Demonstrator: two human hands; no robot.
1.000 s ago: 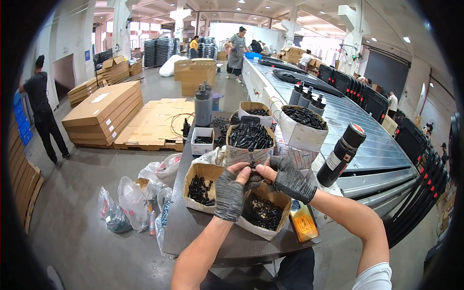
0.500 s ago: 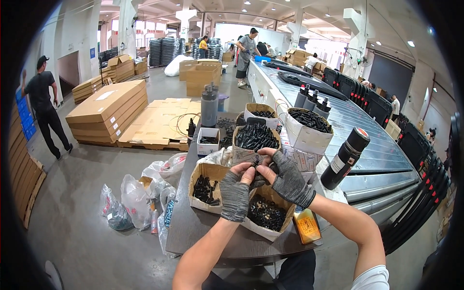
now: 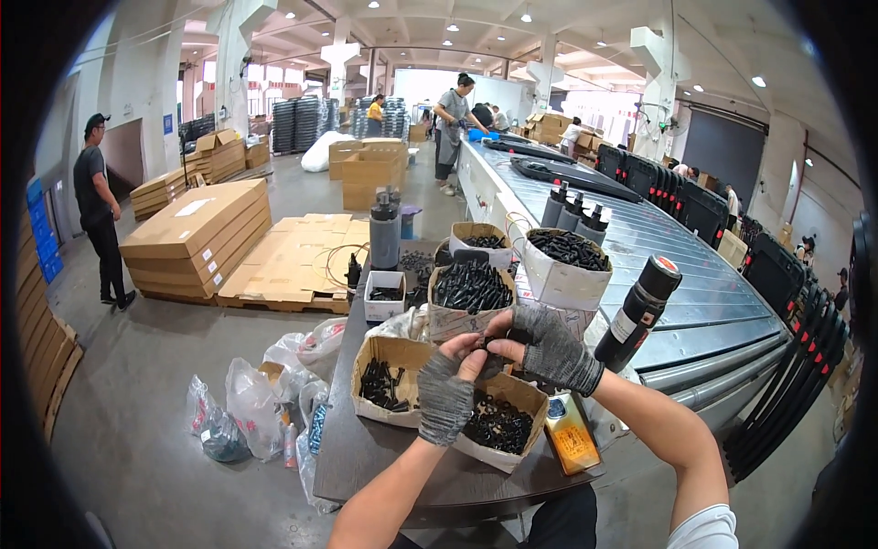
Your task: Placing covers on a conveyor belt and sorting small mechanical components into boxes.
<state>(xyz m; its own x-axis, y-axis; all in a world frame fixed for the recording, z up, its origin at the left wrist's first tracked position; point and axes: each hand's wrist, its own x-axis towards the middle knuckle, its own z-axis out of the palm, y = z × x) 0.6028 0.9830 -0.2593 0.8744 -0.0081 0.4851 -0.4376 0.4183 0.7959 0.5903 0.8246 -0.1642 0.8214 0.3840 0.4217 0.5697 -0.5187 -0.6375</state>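
Observation:
My left hand (image 3: 448, 395) and my right hand (image 3: 554, 351), both in grey fingerless gloves, meet fingertip to fingertip above the cardboard boxes. Their thumbs and forefingers pinch a small black part (image 3: 483, 343), mostly covered by the fingers, so its kind is unclear. Below them, an open box of small black ring-like pieces (image 3: 501, 426) sits on the dark table. To its left stands a box of black bolt-like pieces (image 3: 382, 384). Just beyond my hands is a box heaped with black elongated parts (image 3: 471, 287).
An amber bottle (image 3: 573, 439) stands by the table's right edge. A black cylindrical flask (image 3: 638, 313) is beside the roller conveyor (image 3: 704, 316). More part boxes (image 3: 568, 274) and grey bottles (image 3: 385, 233) stand farther back. Plastic bags (image 3: 254, 407) lie on the floor at left.
My view has shifted slightly, and the boxes sit a little farther left in it. My fingers remain pinched together. The person at far left has lowered a raised arm.

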